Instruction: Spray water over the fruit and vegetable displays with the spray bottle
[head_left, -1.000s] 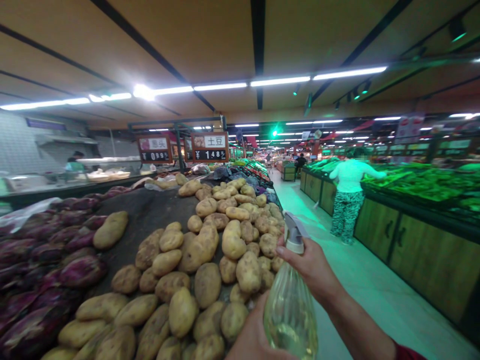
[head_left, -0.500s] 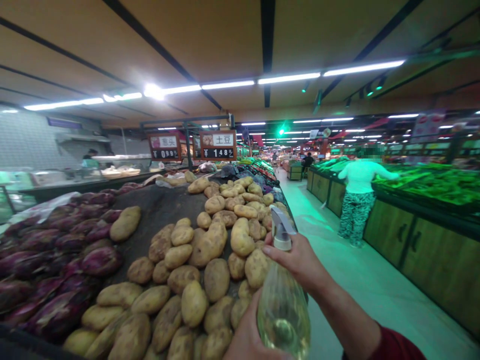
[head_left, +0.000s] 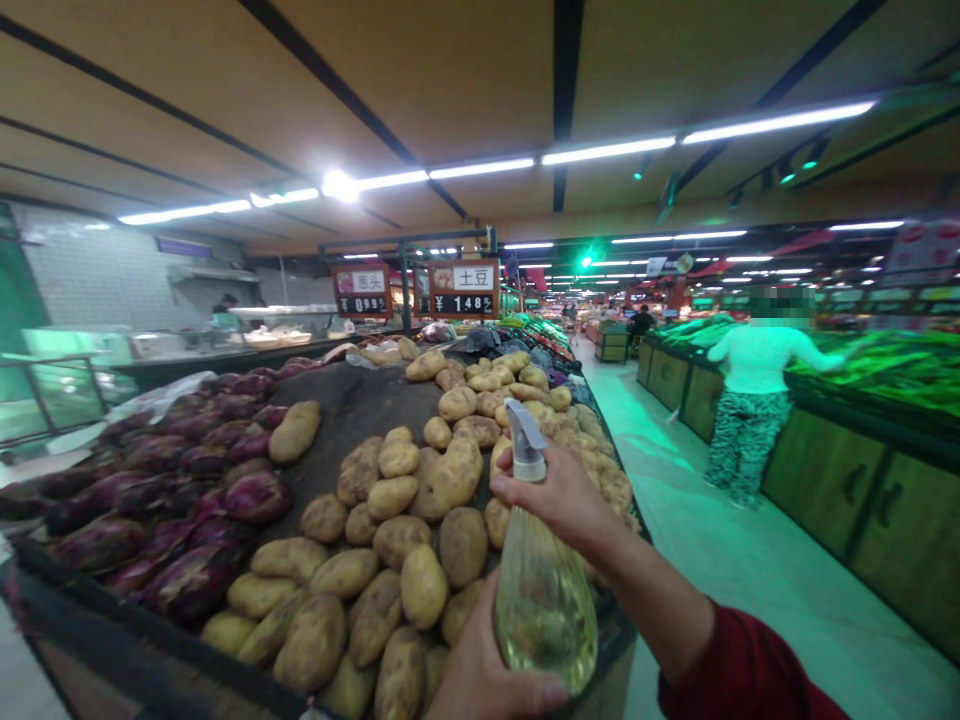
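Observation:
A clear spray bottle (head_left: pixel 544 590) with a pale yellowish liquid and a grey-white trigger head stands tilted slightly in front of me, over the near edge of the potatoes. My left hand (head_left: pixel 487 660) wraps round its lower body from the left. With my right hand (head_left: pixel 559 495), in a dark red sleeve, I grip the neck just below the spray head. Behind the bottle many loose potatoes (head_left: pixel 401 540) lie heaped on a dark sloping display. Neither hand touches the potatoes as far as I can see.
Purple onions (head_left: pixel 202 500) fill the display's left side, one potato among them. Two price signs (head_left: pixel 463 290) hang above. A tiled aisle (head_left: pixel 697 560) runs along the right, where a person (head_left: pixel 757 400) stands at a wooden-fronted counter (head_left: pixel 847 480) with green vegetables.
The view has swung a little to the left, so the display sits further right. The bottle, in both hands, has shifted slightly left and up in the picture. The grip looks the same.

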